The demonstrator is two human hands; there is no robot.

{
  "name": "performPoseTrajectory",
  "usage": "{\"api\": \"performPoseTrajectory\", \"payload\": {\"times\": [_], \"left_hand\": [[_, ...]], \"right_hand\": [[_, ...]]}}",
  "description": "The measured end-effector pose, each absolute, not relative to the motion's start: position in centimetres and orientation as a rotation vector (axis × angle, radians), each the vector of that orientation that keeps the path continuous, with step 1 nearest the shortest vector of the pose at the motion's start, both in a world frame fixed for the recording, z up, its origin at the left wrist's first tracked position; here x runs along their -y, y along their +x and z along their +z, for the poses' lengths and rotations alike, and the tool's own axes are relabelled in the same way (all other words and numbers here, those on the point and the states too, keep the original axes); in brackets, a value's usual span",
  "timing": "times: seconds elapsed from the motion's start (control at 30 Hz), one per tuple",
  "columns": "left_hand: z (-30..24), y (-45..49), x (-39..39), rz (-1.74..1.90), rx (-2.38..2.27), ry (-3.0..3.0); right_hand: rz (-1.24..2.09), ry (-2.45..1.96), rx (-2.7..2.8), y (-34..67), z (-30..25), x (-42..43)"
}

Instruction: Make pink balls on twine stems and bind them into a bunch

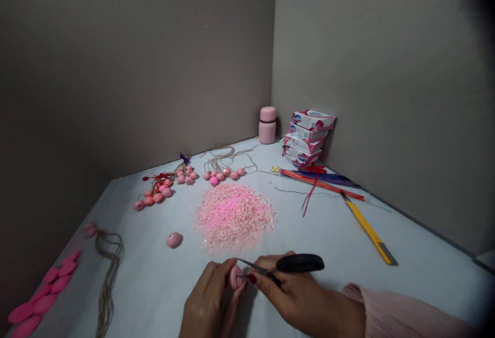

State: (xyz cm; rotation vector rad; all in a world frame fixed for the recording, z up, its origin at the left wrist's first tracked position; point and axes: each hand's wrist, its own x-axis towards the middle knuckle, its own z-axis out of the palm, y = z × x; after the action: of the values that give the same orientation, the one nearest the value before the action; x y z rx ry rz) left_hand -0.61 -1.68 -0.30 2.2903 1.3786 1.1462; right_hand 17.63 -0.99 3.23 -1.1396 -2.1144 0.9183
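My left hand (211, 294) is closed around a rounded pink bead (235, 277), with a dark hole in the side facing right. In my right hand (296, 291) is a pair of black-handled scissors (299, 263), its blades apart. One blade tip sits at the bead's hole, and the other reaches over the bead's top. Just beyond both hands lies a heap of pink shavings (235, 214). A loose pink bead (174, 239) rests to the left of the heap. The left fingertips behind the held bead are partly hidden.
Strung pink beads (224, 174) lie at the back. A twine bundle (108, 271) and a bright pink braided strand (46, 297) are at left. A yellow utility knife (369, 229), red sticks (323, 184), stacked boxes (307, 139) and a pink flask (267, 125) stand or lie right and behind.
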Motion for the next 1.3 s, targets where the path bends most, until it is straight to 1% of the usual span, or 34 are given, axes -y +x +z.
{"api": "performPoseTrajectory", "payload": {"times": [0.07,0.13,0.23,0.33,0.4,0.53,0.6,0.73,0.8,0.9,1.03,1.1,1.2,1.3], "left_hand": [[-0.7,-0.8,1.5,1.181,-1.349,2.406],[-1.1,-0.9,1.4,1.222,-1.308,2.492],[-1.0,-0.8,1.4,1.225,-1.259,2.391],[-0.1,-0.5,1.7,1.187,-1.269,2.05],[0.9,-0.3,2.0,1.087,-1.287,1.734],[2.0,0.2,2.0,0.879,-1.247,1.171],[2.0,0.4,1.9,0.926,-1.209,1.076],[1.6,0.5,2.1,1.245,-1.196,1.24],[1.8,0.5,2.2,1.301,-1.232,1.39],[2.3,0.3,2.2,1.163,-1.261,1.384],[2.6,0.2,1.7,0.87,-1.152,1.068],[2.3,0.2,1.6,0.855,-1.147,1.016],[1.5,0.1,1.8,1.071,-1.202,1.161],[0.9,0.1,2.2,1.249,-1.208,1.459]], "right_hand": [[0.852,-1.131,2.169,17.7,3.4,1.1],[0.858,-1.12,2.161,17.7,3.2,1.1],[1.096,-1.132,1.954,17.4,2.4,0.7],[1.417,-1.075,1.674,17.1,1.7,0.2],[1.529,-1.043,1.594,16.9,1.7,0.0],[1.496,-1.045,1.599,16.5,2.1,0.4],[1.469,-1.023,1.59,16.4,2.1,0.4],[1.569,-1.026,1.449,16.5,1.7,0.0],[1.645,-1.034,1.372,16.6,1.5,-0.1],[1.631,-1.013,1.408,16.5,1.5,0.0],[1.488,-0.989,1.56,16.3,2.0,0.5],[1.481,-0.958,1.562,16.2,2.1,0.5],[1.523,-0.993,1.497,16.3,2.0,0.2],[1.612,-1.053,1.423,16.5,1.6,-0.1]]}}
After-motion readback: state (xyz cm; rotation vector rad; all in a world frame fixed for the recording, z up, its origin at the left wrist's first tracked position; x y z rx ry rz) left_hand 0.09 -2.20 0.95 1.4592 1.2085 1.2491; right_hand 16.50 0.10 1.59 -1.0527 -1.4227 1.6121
